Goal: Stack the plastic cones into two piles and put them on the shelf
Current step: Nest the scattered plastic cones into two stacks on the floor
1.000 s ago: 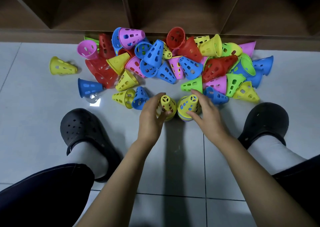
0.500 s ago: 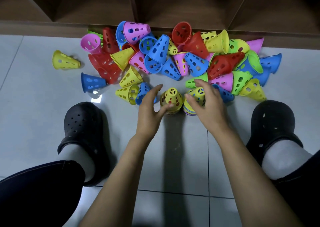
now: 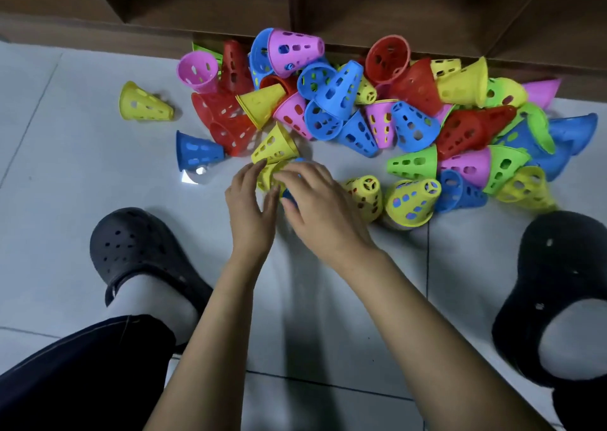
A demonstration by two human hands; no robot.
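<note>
The shelf [image 3: 394, 10] stands behind the heap of cones [image 3: 338, 92] on the floor [image 3: 65, 200], with my clogs [image 3: 138, 250] on either side. Two short piles [image 3: 410, 200] stand just right of my hands. My right hand [image 3: 318, 213] curls round a blue cone [image 3: 289, 196]. My left hand [image 3: 249, 210] touches a yellow cone [image 3: 266, 177], grip unclear.

The person wears two black clogs, the left clog [image 3: 141, 250] and the right clog [image 3: 565, 266], each with small holes over the top (the left one also shows a heel strap). Inside them are white socks [image 3: 151, 302]. The trouser legs [image 3: 82, 371] are very dark, with a stitched seam on the left one. The forearms [image 3: 210, 348], the left hand [image 3: 249, 207] and the right hand [image 3: 322, 207] are bare.
</note>
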